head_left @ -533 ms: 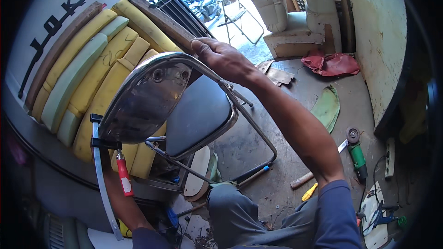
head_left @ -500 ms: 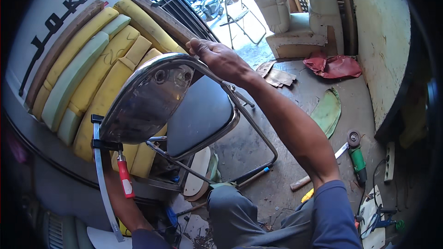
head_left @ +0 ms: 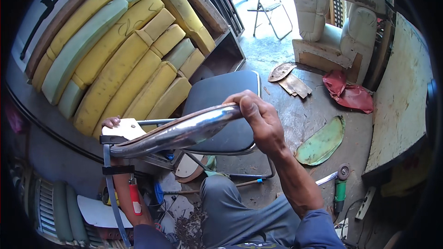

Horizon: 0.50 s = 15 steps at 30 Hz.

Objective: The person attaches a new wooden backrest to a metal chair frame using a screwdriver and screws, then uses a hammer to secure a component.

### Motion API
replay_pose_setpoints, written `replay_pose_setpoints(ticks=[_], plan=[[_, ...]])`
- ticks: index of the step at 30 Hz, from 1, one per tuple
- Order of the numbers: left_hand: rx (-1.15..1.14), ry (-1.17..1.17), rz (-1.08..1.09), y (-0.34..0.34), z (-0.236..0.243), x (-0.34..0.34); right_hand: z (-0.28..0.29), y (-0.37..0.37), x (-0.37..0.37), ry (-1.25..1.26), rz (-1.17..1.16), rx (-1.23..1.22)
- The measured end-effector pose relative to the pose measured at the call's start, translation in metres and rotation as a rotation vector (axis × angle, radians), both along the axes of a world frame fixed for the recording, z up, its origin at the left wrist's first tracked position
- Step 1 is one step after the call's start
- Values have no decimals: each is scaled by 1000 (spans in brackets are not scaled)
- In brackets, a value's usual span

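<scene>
A chair back with a shiny chrome shell [head_left: 184,131] is held up before me, nearly edge-on. My right hand [head_left: 260,122] is closed round its right end, thumb on top. At its left end sits a bar clamp [head_left: 108,175] with black jaws and a red handle [head_left: 134,199]; the clamp bar hangs down. My left hand [head_left: 110,121] shows only fingertips, curled over the edge of a cream-white board [head_left: 123,129] beside the clamp; its palm is hidden. Behind the chrome piece stands a folding chair with a dark padded seat [head_left: 221,92].
Yellow and green foam pads [head_left: 115,64] are stacked at the left. On the floor at right lie a green cover piece [head_left: 320,140], a red cover [head_left: 348,92] and an angle grinder [head_left: 340,186] with its cord. A cream panel [head_left: 399,97] stands far right.
The chrome chair back has tipped from showing its shiny face to nearly edge-on. My right hand has come nearer and to the right. My left fingertips and the cream-white board now show.
</scene>
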State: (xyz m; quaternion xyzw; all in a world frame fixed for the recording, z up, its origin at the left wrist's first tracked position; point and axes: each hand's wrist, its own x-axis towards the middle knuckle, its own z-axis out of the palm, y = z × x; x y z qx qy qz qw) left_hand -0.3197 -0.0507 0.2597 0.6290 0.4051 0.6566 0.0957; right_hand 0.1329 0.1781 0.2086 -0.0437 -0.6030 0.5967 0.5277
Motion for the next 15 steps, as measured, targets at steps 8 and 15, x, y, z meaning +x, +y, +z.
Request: replay_pose_setpoints(ticks=[8, 15], plan=[[237, -206, -277, 50, -6, 52, -2, -67, 60, -37, -124, 115], [291, -194, -165, 43, -17, 30, -224, -56, 180, -678, -1000, -107]])
